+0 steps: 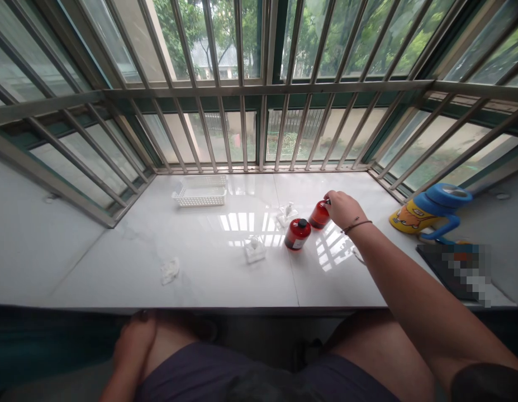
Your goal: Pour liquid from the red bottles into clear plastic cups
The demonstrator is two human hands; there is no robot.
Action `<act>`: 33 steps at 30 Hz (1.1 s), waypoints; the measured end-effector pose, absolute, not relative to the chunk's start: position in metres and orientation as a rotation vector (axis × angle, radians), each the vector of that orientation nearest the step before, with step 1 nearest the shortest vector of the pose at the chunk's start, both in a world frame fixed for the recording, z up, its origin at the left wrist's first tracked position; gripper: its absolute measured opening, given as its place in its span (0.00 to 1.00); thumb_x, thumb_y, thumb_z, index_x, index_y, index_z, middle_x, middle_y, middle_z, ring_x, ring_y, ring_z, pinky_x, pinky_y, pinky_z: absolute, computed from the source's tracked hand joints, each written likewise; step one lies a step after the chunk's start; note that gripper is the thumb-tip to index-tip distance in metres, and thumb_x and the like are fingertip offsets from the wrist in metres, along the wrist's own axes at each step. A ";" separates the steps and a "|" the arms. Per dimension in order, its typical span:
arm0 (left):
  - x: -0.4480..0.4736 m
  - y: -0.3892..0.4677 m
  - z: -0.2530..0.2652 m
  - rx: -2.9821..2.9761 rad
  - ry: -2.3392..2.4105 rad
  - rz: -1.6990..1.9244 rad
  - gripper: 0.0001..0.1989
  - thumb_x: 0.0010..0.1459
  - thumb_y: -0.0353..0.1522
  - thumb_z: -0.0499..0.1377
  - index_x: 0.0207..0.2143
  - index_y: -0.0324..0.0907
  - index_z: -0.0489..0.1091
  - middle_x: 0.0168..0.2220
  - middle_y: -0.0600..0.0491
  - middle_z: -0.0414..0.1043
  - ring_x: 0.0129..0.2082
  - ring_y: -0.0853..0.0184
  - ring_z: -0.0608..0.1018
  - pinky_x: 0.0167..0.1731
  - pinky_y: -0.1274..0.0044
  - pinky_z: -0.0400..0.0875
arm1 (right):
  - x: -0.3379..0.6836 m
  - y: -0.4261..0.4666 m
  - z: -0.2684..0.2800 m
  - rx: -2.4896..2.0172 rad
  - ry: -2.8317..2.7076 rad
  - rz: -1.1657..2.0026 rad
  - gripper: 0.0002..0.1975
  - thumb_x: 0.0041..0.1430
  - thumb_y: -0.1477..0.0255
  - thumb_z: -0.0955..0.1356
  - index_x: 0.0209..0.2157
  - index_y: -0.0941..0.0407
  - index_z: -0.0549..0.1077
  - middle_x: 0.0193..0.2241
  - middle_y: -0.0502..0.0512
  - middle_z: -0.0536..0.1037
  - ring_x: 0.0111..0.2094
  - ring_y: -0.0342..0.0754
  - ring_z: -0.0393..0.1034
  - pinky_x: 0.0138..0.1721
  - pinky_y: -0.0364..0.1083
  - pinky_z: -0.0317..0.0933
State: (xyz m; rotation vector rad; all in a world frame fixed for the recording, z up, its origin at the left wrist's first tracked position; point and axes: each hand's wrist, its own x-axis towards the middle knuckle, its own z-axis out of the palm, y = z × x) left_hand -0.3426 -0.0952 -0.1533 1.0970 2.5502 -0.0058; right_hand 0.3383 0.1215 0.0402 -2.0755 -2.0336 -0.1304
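Note:
On the white tabletop, my right hand has its fingers closed round the dark cap at the top of a red bottle. The hand covers part of that cap. Just in front and to the left stands a second red bottle, with a black cap and a pale label. Two small clear, squarish objects lie left of the bottles: one clear object nearer me and another clear object farther back. My left hand rests on my left knee, below the table edge, holding nothing visible.
A white perforated basket sits at the back left. Crumpled white tissue lies near the front left. To the right are a yellow and blue jug-like bottle and a dark flat object, partly blurred. Barred windows enclose the back and sides.

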 end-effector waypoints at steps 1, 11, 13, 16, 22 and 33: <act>-0.342 -0.095 -0.153 1.094 2.545 -0.009 0.42 0.69 0.56 0.38 0.60 0.34 0.74 0.55 0.25 0.78 0.56 0.32 0.81 0.52 0.50 0.77 | 0.338 0.124 0.041 -2.077 -2.020 -0.131 0.13 0.70 0.71 0.66 0.51 0.61 0.77 0.44 0.69 0.80 0.42 0.58 0.76 0.43 0.53 0.66; -0.337 -0.094 -0.147 1.083 2.538 -0.004 0.42 0.68 0.56 0.40 0.61 0.35 0.74 0.57 0.25 0.78 0.56 0.31 0.81 0.52 0.50 0.77 | 0.295 0.078 0.049 -1.674 -2.110 0.173 0.17 0.74 0.58 0.65 0.50 0.55 0.78 0.47 0.60 0.82 0.45 0.55 0.78 0.47 0.53 0.72; -0.336 -0.093 -0.145 1.077 2.541 -0.022 0.42 0.68 0.56 0.40 0.62 0.35 0.73 0.58 0.25 0.77 0.57 0.31 0.81 0.53 0.50 0.77 | 0.283 0.065 0.045 -1.536 -2.162 0.300 0.18 0.71 0.56 0.68 0.52 0.54 0.77 0.48 0.60 0.82 0.46 0.56 0.78 0.49 0.54 0.72; -0.335 -0.093 -0.145 1.074 2.545 -0.037 0.42 0.68 0.55 0.40 0.62 0.34 0.73 0.58 0.25 0.77 0.57 0.31 0.80 0.54 0.50 0.76 | 0.273 0.051 0.042 -1.479 -2.196 0.277 0.14 0.70 0.61 0.69 0.51 0.53 0.76 0.48 0.59 0.82 0.49 0.58 0.78 0.50 0.56 0.72; -0.336 -0.094 -0.147 1.073 2.581 0.044 0.35 0.66 0.54 0.47 0.56 0.38 0.78 0.52 0.29 0.81 0.51 0.34 0.83 0.49 0.51 0.79 | 0.274 0.030 0.049 -1.519 -2.212 0.236 0.10 0.70 0.63 0.68 0.47 0.52 0.77 0.42 0.58 0.82 0.40 0.55 0.78 0.42 0.54 0.71; -0.325 -0.094 -0.135 1.119 2.608 -0.064 0.33 0.67 0.50 0.48 0.58 0.37 0.76 0.52 0.29 0.80 0.51 0.35 0.83 0.47 0.52 0.79 | 0.268 -0.026 0.047 -1.417 -2.045 0.119 0.12 0.72 0.67 0.68 0.55 0.50 0.75 0.52 0.61 0.80 0.54 0.59 0.77 0.56 0.59 0.73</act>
